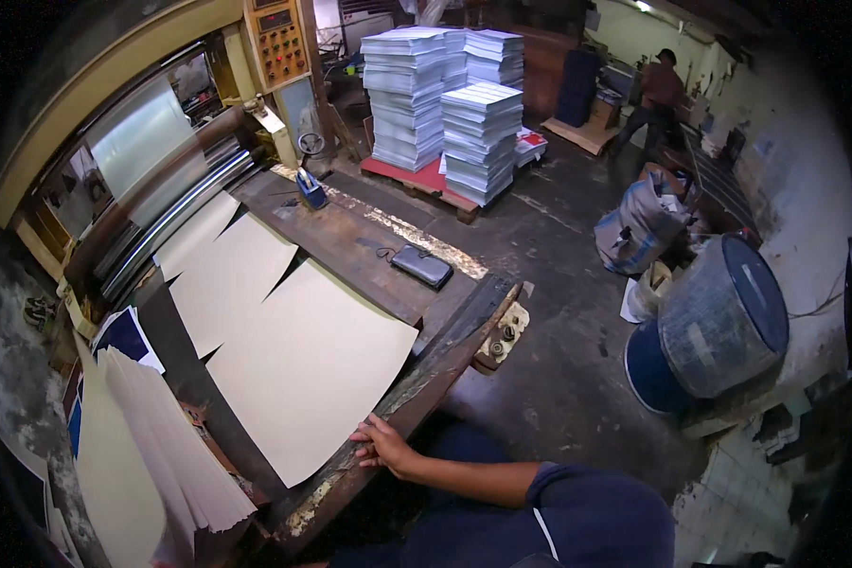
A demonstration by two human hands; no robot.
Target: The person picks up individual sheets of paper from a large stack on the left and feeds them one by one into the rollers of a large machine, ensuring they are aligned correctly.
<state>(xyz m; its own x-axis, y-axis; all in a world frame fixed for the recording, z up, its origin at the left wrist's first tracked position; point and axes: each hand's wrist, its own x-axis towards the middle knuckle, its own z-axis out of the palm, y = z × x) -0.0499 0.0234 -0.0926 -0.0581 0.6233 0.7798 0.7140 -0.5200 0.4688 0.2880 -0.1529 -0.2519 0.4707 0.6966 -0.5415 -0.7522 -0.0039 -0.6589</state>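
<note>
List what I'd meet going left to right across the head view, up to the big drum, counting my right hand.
Upright cream sheets, nearest flat cream sheet, your right hand, black case, woven sack, big grey-blue drum.

Cream sheets, flat, in line on table

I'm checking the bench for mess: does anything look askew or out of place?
Yes. The cream sheets on the machine bench overlap unevenly, leaving dark wedge-shaped gaps along their edges. At the left, loose pale sheets fan out and droop instead of lying flat. A dark pouch on the bench looks stray too.
</note>
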